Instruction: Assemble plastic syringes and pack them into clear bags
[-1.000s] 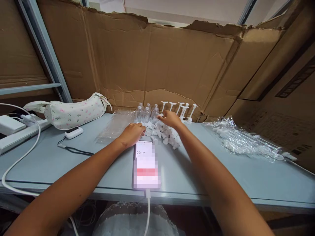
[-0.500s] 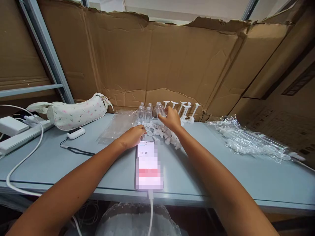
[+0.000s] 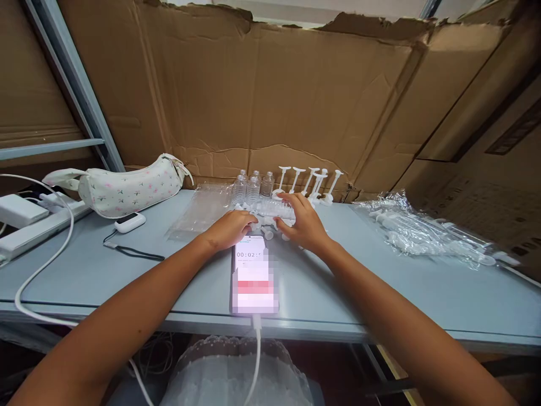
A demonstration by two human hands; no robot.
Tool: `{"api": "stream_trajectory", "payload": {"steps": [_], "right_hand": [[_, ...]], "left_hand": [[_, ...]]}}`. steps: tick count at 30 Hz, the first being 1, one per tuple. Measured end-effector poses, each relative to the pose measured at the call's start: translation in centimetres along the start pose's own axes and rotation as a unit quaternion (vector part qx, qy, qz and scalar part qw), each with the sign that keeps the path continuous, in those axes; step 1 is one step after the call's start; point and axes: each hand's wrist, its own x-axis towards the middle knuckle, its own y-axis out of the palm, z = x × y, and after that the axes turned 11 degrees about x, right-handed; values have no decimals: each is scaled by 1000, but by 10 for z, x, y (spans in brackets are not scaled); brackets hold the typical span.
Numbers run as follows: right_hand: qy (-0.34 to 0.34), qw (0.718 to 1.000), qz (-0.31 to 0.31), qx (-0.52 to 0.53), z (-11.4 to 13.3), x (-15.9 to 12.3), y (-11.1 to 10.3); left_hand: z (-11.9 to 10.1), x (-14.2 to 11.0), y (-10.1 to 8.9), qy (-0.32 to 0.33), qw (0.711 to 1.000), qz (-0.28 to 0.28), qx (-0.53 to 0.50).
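Observation:
My right hand (image 3: 303, 224) is closed on a small clear plastic bottle (image 3: 275, 208), which lies sideways just above the table. My left hand (image 3: 230, 228) is curled at the bottle's left end, its fingertips pinched on something small that I cannot make out. Small white caps (image 3: 270, 230) lie scattered under and between both hands. Behind them a few more clear bottles (image 3: 252, 186) stand upright, with a row of white pump heads (image 3: 310, 181) beside them. A phone (image 3: 252, 275) with a running timer lies flat in front of my hands.
A grey table (image 3: 359, 293) stands before a cardboard wall (image 3: 296, 96). A floral pouch (image 3: 127, 189) and a small white device (image 3: 127, 222) lie on the left, an empty clear bag (image 3: 198, 211) beside them. A bag of white parts (image 3: 422, 234) lies on the right. A white cable (image 3: 42, 265) loops at the left edge.
My right hand took one bottle from the standing group and brought it down sideways toward my left hand. The left hand shifted slightly right to meet it.

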Motion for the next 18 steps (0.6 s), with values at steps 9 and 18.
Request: {"api": "stream_trajectory", "payload": {"steps": [9,18], "right_hand": [[-5,998,-35,61,-4,-2,8],[46,961,-50,267,5,-2,11]], "left_hand": [[-1,-7,-12,-136,983,-101,-78],[1,-5,-12,-158,970,-165,-79]]}}
